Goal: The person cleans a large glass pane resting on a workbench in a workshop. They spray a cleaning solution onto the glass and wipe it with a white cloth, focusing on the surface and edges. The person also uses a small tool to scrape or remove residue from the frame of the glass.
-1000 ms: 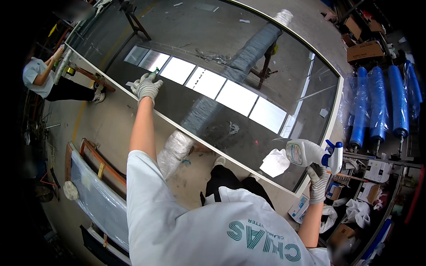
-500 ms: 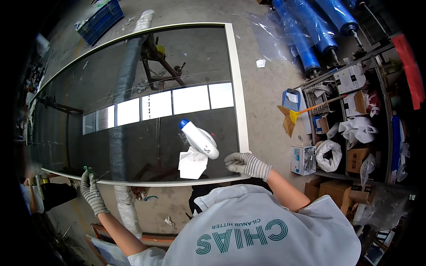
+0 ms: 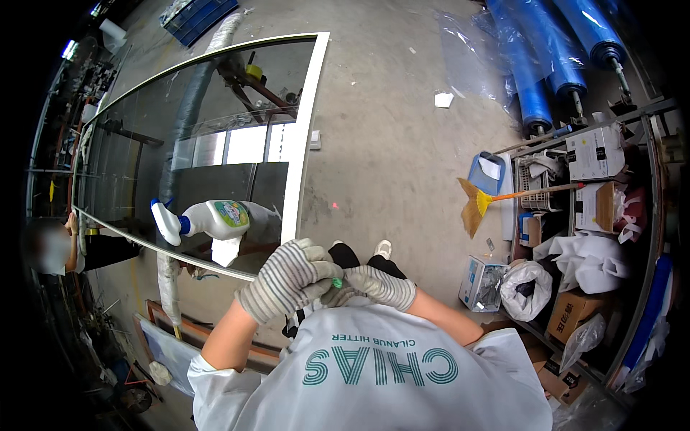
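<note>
My left hand (image 3: 291, 281), in a grey-and-white striped glove, is closed in front of my chest, with a small green piece (image 3: 337, 283) at its fingertips. Close beside it is my right hand (image 3: 381, 286), gloved alike, its fingers bent together by the green piece; what they hold, if anything, is hidden. Just beyond my left hand is the near corner of a large glass panel (image 3: 208, 183) with a white frame (image 3: 296, 165). On the glass are a white spray bottle (image 3: 228, 218) with a blue-and-white trigger head and a folded white paper (image 3: 225, 251).
On the right stands a metal rack with boxes (image 3: 595, 154), a white bag (image 3: 526, 289) and a broom (image 3: 474, 205). Blue film rolls (image 3: 528, 86) lie at the far right, a blue crate (image 3: 198, 20) at the far left. Another person (image 3: 54, 248) is at the panel's left end.
My left hand has come from the panel's near edge to my chest with the green piece. My right hand has left the frame corner and joined it. The view has shifted right.
</note>
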`<state>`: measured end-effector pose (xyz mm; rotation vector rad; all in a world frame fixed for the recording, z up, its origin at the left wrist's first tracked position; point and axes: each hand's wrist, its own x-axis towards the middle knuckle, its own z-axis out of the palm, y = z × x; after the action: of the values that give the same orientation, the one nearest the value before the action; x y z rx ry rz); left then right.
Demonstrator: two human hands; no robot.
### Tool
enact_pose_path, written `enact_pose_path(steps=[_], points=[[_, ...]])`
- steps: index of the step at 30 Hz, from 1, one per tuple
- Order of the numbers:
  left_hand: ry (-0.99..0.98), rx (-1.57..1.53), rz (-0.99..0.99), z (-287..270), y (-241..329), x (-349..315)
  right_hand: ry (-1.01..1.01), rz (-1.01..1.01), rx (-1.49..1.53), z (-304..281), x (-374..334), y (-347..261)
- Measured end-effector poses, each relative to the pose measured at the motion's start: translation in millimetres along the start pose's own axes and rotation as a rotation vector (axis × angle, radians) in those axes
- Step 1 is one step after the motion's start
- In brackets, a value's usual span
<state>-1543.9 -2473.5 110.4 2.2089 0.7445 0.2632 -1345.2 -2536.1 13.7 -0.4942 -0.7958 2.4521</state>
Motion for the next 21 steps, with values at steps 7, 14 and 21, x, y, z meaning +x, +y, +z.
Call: enact_pose_path(steps=[7, 14, 21], points=[[0.041, -0.077, 0.229, 53.3, -20.3, 104.3, 0.534, -0.136, 0.592, -64.1, -21.0, -37.9], [0.317, -0.076, 0.191, 8.9, -86.9, 186.4, 0.901, -0.285, 0.67, -145.1, 3.6, -114.0], [1.311, -0.077, 0.628, -213.7, -91.2, 189.1, 0.902, -0.243, 0.363, -233.0, 45.2, -215.8]])
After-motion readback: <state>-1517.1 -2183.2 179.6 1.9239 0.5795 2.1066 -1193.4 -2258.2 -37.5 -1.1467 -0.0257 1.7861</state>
